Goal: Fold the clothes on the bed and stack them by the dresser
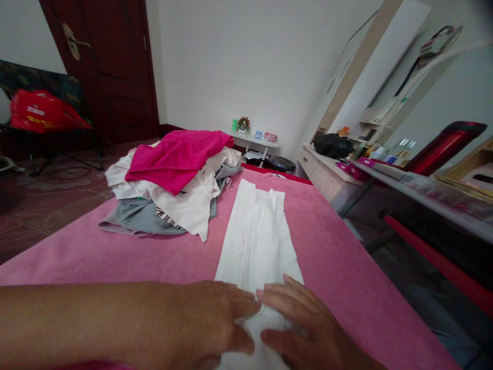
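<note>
A white garment [256, 236], folded into a long narrow strip, lies lengthwise on the pink bed cover [331, 267]. My left hand [208, 318] comes in from the left and rests on the near part of the cloth, fingers stretched out. Beside it, my right hand [304, 321] lies on the same cloth with its fingers extended and slightly apart. The fingertips of both hands nearly meet over the middle of the strip. Part of the garment's near end is hidden under the hands. Its exact kind cannot be made out.
To the left, a heap of clothes holds a bright pink garment [181, 154] on top of white and grey ones. A small white table [250, 137] stands by the wall. A dresser [327, 172] and a metal-edged table [423, 192] line the right side.
</note>
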`<move>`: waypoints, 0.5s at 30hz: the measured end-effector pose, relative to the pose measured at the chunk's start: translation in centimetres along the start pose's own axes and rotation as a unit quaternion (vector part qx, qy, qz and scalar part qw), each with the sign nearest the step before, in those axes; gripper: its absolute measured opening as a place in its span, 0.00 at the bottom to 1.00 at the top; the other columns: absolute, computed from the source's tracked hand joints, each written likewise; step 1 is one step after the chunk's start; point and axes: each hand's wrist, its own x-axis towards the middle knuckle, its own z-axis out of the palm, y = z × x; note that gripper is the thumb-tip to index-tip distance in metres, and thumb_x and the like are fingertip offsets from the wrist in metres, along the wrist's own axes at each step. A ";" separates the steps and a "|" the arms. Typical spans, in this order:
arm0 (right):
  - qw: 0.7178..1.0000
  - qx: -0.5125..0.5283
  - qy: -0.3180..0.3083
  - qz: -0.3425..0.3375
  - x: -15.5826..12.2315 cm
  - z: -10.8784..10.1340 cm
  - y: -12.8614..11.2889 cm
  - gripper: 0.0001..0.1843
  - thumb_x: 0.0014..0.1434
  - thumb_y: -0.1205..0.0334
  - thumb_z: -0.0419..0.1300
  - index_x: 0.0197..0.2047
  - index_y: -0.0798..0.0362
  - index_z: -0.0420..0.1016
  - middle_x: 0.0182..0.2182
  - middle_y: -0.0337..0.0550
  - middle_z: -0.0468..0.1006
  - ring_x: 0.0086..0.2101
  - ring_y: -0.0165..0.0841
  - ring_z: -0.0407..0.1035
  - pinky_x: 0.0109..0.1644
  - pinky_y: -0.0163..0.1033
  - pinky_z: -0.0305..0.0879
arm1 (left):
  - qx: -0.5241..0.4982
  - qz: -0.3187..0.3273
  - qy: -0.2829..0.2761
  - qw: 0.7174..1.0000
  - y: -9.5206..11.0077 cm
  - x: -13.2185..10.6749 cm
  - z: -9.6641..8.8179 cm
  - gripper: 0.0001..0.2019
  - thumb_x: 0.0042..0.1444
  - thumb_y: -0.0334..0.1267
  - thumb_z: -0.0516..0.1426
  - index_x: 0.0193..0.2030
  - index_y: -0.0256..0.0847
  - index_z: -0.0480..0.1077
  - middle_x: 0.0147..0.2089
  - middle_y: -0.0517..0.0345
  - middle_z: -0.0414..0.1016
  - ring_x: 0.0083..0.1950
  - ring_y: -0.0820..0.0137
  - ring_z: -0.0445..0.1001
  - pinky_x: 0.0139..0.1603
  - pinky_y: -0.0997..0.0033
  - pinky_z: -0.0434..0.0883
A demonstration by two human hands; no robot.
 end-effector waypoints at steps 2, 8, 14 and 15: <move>0.998 0.056 0.026 -0.010 0.4 -0.3 -0.3 0.12 0.60 0.59 0.59 0.48 0.38 0.72 0.46 0.38 0.79 0.44 0.33 0.74 0.57 0.43 0.65 | -0.033 0.001 -0.002 0.999 0.1 0.1 -0.8 0.28 0.52 0.26 0.53 0.59 0.52 0.67 0.58 0.56 0.71 0.57 0.61 0.71 0.55 0.66 0.68; 0.865 0.322 0.138 0.359 1.8 -0.2 1.1 0.10 0.57 0.54 0.59 0.31 0.50 0.76 0.25 0.41 0.78 0.27 0.34 0.73 0.28 0.34 0.68 | -0.102 -0.049 0.073 0.991 -2.9 2.7 -0.4 0.23 0.48 0.41 0.64 0.53 0.44 0.71 0.48 0.54 0.75 0.48 0.62 0.73 0.49 0.68 0.68; 0.645 0.529 0.147 0.532 2.5 1.2 4.4 0.20 0.47 0.50 0.66 0.39 0.53 0.73 0.26 0.39 0.76 0.24 0.30 0.69 0.27 0.35 0.66 | -0.305 -0.198 0.208 0.908 -7.8 6.4 2.3 0.17 0.53 0.51 0.57 0.29 0.36 0.67 0.22 0.64 0.65 0.22 0.77 0.61 0.21 0.79 0.55; 0.638 0.546 0.142 0.524 2.6 1.3 4.7 0.21 0.47 0.49 0.66 0.40 0.53 0.72 0.24 0.38 0.74 0.22 0.29 0.67 0.26 0.34 0.65 | -0.327 -0.206 0.217 0.896 -8.3 6.8 2.5 0.18 0.52 0.52 0.58 0.28 0.37 0.65 0.21 0.65 0.64 0.21 0.78 0.61 0.20 0.80 0.56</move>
